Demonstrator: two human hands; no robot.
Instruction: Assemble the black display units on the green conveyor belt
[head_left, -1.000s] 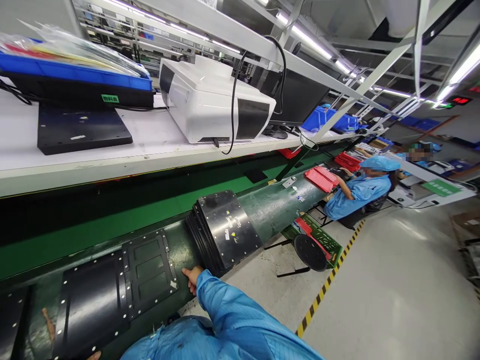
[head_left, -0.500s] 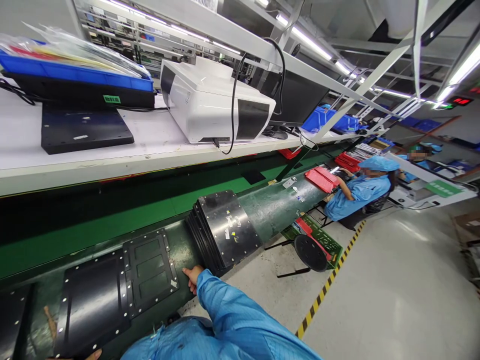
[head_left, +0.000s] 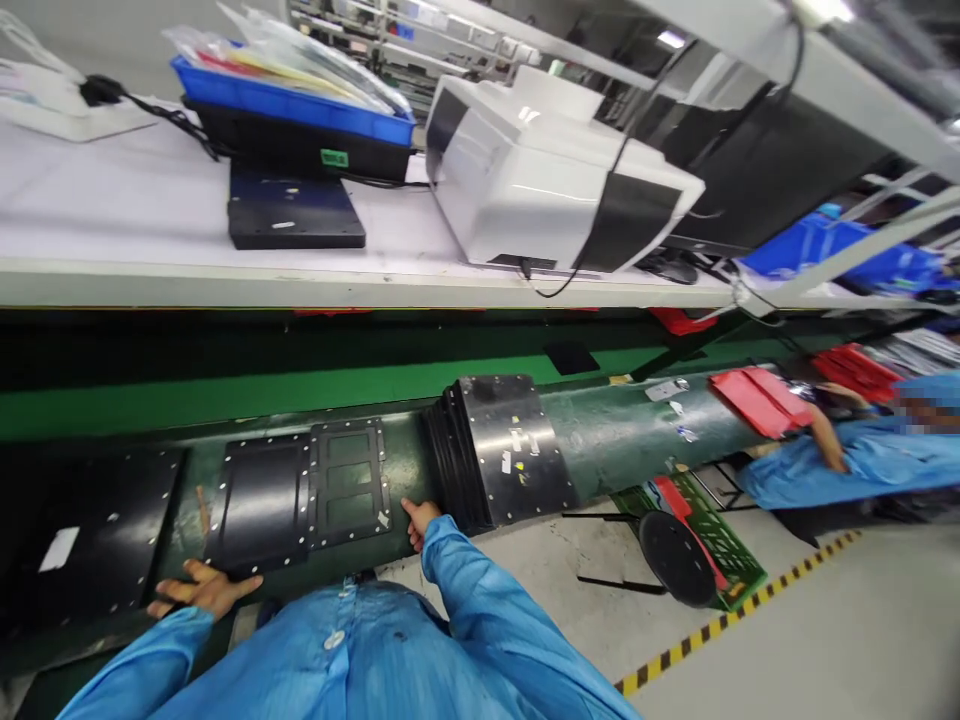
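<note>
The left hand (head_left: 204,590) lies open at lower left beside a black metal plate (head_left: 262,505) on the green conveyor belt (head_left: 600,420), while the open right hand (head_left: 420,522) sits by a stack of black plates (head_left: 510,450), grasping nothing.

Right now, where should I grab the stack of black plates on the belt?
Grip the black plates at their thick left edge, coming from the near side with your right hand; those layered edges show plainly, and that hand lies closest.

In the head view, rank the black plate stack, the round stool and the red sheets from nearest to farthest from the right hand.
1. Black plate stack: on the belt, beside the right hand.
2. Round stool: on the floor, right of the belt.
3. Red sheets: on the belt, farther along.
</note>
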